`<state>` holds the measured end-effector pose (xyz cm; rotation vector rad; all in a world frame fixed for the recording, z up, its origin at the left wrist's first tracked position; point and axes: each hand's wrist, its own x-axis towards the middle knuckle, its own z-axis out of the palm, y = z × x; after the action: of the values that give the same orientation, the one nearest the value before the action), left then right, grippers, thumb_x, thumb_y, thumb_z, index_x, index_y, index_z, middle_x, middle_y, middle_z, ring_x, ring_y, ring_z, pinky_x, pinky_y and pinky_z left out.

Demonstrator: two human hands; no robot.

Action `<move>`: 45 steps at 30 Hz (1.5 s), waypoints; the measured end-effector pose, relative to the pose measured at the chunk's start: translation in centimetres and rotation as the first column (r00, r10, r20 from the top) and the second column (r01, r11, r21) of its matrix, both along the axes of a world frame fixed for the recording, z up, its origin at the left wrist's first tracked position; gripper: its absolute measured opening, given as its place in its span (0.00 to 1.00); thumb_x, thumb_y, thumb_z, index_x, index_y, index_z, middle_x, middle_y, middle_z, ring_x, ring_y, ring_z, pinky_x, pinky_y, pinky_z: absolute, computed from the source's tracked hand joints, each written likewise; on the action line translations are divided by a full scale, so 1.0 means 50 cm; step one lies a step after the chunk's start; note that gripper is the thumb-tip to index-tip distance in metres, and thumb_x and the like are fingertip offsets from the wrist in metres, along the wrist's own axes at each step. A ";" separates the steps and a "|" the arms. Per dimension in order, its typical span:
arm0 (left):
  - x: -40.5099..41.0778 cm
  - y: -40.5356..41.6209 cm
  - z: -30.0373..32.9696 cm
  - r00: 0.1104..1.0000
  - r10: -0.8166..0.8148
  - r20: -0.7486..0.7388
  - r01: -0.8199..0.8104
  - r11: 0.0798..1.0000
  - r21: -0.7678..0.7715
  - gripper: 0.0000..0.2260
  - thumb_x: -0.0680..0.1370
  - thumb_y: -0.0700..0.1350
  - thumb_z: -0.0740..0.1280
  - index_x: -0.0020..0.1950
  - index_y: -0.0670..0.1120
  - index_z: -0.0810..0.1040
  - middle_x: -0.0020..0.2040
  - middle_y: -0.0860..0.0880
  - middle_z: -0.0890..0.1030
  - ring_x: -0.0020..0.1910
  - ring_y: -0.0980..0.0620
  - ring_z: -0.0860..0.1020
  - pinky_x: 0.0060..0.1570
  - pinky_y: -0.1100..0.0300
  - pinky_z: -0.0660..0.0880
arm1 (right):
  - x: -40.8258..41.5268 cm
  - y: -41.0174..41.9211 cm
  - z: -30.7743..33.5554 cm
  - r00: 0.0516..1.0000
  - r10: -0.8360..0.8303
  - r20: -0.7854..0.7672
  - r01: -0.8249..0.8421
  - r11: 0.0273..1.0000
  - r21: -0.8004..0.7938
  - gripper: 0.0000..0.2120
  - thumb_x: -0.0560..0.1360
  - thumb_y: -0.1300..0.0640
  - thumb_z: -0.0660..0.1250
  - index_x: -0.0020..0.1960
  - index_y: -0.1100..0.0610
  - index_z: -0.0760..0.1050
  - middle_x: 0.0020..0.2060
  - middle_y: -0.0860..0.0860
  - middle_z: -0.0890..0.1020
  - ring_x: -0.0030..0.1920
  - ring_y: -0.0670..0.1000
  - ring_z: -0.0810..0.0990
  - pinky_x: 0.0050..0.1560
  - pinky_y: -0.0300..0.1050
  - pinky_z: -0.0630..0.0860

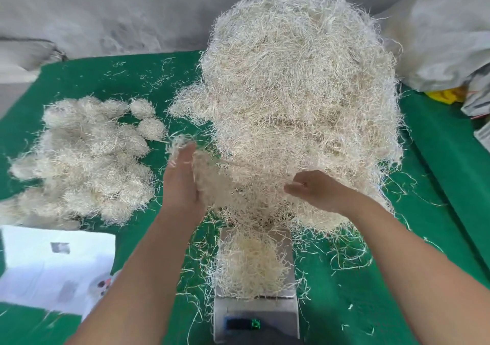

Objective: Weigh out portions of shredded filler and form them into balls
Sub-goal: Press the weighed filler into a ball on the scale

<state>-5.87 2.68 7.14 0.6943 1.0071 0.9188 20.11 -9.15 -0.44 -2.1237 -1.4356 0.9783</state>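
Hands (left (180,177), right (310,188)) against filler heap (299,92), tuft (212,182) between.

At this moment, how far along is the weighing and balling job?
Done: a cluster of finished balls lies at left. In hand: a portion sits on the scale while the left hand and right hand pull filler from the big pile. Left: most of that pile.

Bright even light, faint shadows, edges bowed (wide lens), hands slightly blurred
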 end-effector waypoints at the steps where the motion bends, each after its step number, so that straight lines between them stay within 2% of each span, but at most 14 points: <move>1: 0.001 0.004 -0.004 0.997 0.071 -0.039 -0.068 0.996 0.063 0.29 0.81 0.58 0.68 0.75 0.42 0.71 0.51 0.50 0.83 0.50 0.58 0.84 0.51 0.59 0.81 | 0.005 0.000 0.001 0.994 -0.068 -0.089 0.067 0.998 -0.017 0.15 0.81 0.42 0.64 0.40 0.48 0.77 0.33 0.45 0.79 0.33 0.46 0.76 0.34 0.38 0.73; 6: 0.021 0.012 -0.033 0.994 0.084 -0.065 -0.080 0.995 0.055 0.20 0.82 0.47 0.69 0.74 0.49 0.69 0.64 0.46 0.80 0.55 0.46 0.84 0.54 0.52 0.82 | 0.005 -0.007 -0.002 0.848 -0.227 -0.478 0.243 0.970 -0.030 0.10 0.81 0.55 0.65 0.44 0.54 0.83 0.34 0.47 0.78 0.36 0.48 0.72 0.39 0.43 0.72; 9: 0.057 0.013 -0.018 0.967 -0.076 -0.245 0.096 0.993 0.072 0.18 0.78 0.53 0.73 0.63 0.46 0.77 0.44 0.48 0.81 0.39 0.49 0.80 0.39 0.56 0.77 | 0.007 -0.008 -0.008 0.843 -0.298 -0.448 0.337 0.941 0.008 0.10 0.83 0.55 0.66 0.49 0.53 0.85 0.37 0.50 0.80 0.38 0.49 0.74 0.44 0.45 0.73; 12: 0.064 0.003 -0.042 0.462 -0.453 -0.762 0.766 0.637 0.085 0.31 0.76 0.59 0.74 0.72 0.51 0.65 0.40 0.52 0.78 0.24 0.60 0.72 0.28 0.66 0.72 | 0.023 -0.001 -0.007 0.791 -0.407 -0.457 0.471 0.881 0.031 0.10 0.84 0.57 0.64 0.54 0.53 0.84 0.40 0.49 0.82 0.40 0.51 0.77 0.45 0.46 0.74; 15: 0.044 -0.011 -0.075 -0.134 -0.431 -0.892 0.952 0.193 -0.236 0.26 0.81 0.60 0.68 0.75 0.53 0.66 0.59 0.51 0.81 0.43 0.59 0.78 0.47 0.63 0.74 | 0.058 0.004 -0.001 0.792 -0.503 -0.347 0.560 0.824 0.086 0.10 0.85 0.55 0.61 0.56 0.52 0.82 0.45 0.46 0.81 0.43 0.49 0.78 0.46 0.46 0.75; 17: 0.037 -0.010 -0.086 -0.016 -0.399 -0.917 0.959 0.252 -0.127 0.19 0.84 0.59 0.63 0.69 0.49 0.75 0.59 0.48 0.83 0.46 0.57 0.81 0.45 0.67 0.74 | 0.085 0.005 0.005 0.760 -0.557 -0.334 0.620 0.776 0.116 0.11 0.85 0.54 0.62 0.60 0.56 0.81 0.46 0.49 0.81 0.41 0.49 0.77 0.44 0.45 0.76; 20: 0.040 -0.028 -0.086 0.434 -0.450 -0.781 0.814 0.567 0.125 0.14 0.83 0.59 0.64 0.66 0.55 0.75 0.56 0.51 0.82 0.44 0.56 0.82 0.44 0.61 0.77 | 0.110 0.003 0.017 0.879 -0.449 -0.160 0.448 0.893 -0.046 0.29 0.82 0.48 0.69 0.79 0.52 0.65 0.71 0.57 0.73 0.59 0.57 0.81 0.59 0.56 0.79; 23: 0.040 -0.060 -0.098 0.760 -0.477 -0.442 0.559 0.826 0.071 0.15 0.83 0.45 0.67 0.67 0.61 0.74 0.60 0.54 0.78 0.60 0.50 0.78 0.53 0.55 0.77 | 0.093 0.003 0.047 0.949 -0.302 0.096 0.307 0.951 -0.045 0.42 0.78 0.43 0.72 0.84 0.46 0.52 0.82 0.50 0.51 0.73 0.63 0.71 0.73 0.60 0.67; 27: 0.030 -0.111 -0.119 0.975 -0.196 0.102 0.213 0.956 -0.201 0.20 0.80 0.37 0.68 0.72 0.45 0.72 0.62 0.41 0.84 0.61 0.43 0.83 0.66 0.47 0.77 | -0.053 -0.037 0.084 0.972 -0.215 -0.100 0.235 0.925 0.299 0.35 0.73 0.27 0.68 0.75 0.28 0.57 0.70 0.34 0.61 0.58 0.40 0.77 0.53 0.41 0.80; 30: 0.021 -0.144 -0.140 0.964 -0.161 0.211 0.215 0.940 -0.266 0.25 0.78 0.40 0.71 0.74 0.44 0.68 0.61 0.37 0.83 0.58 0.39 0.84 0.56 0.45 0.82 | -0.177 -0.075 0.057 0.960 0.055 -0.276 0.021 0.964 0.265 0.30 0.73 0.29 0.71 0.71 0.27 0.63 0.64 0.26 0.70 0.57 0.33 0.77 0.44 0.28 0.77; 34: -0.028 -0.146 -0.141 0.929 -0.326 -0.176 0.316 0.945 -0.084 0.22 0.71 0.49 0.76 0.63 0.49 0.77 0.52 0.48 0.87 0.48 0.49 0.87 0.45 0.53 0.83 | -0.184 -0.090 0.004 0.920 -0.118 -0.373 0.233 0.931 0.281 0.11 0.80 0.51 0.72 0.59 0.37 0.79 0.42 0.33 0.83 0.29 0.37 0.77 0.30 0.28 0.69; 38: -0.100 -0.119 -0.168 0.740 -0.284 -0.609 0.401 0.914 0.062 0.10 0.77 0.55 0.74 0.56 0.58 0.79 0.48 0.50 0.85 0.43 0.54 0.82 0.40 0.60 0.80 | -0.175 -0.098 -0.024 0.940 -0.153 -0.304 0.228 0.947 0.228 0.11 0.79 0.45 0.72 0.61 0.36 0.78 0.51 0.37 0.84 0.47 0.43 0.85 0.39 0.32 0.77; 41: -0.136 -0.109 -0.190 0.554 -0.376 -0.743 0.548 0.836 -0.014 0.21 0.78 0.62 0.71 0.66 0.56 0.73 0.52 0.49 0.84 0.43 0.54 0.81 0.36 0.65 0.79 | -0.188 -0.098 -0.053 0.987 -0.017 -0.161 0.021 1.000 0.022 0.17 0.80 0.42 0.69 0.68 0.42 0.75 0.64 0.45 0.81 0.55 0.52 0.85 0.49 0.39 0.82; 45: -0.148 -0.112 -0.204 0.232 -0.339 -0.912 0.584 0.798 -0.148 0.38 0.70 0.75 0.57 0.75 0.58 0.64 0.70 0.49 0.74 0.69 0.41 0.72 0.68 0.38 0.70 | -0.172 -0.109 -0.046 0.995 0.080 -0.059 -0.084 0.995 -0.060 0.31 0.78 0.35 0.68 0.78 0.39 0.65 0.78 0.47 0.65 0.76 0.53 0.66 0.76 0.63 0.67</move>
<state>-13.29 -2.93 -3.05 1.7374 1.5326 -0.0272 11.49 -14.60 -2.75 -2.0776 -1.4936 1.1183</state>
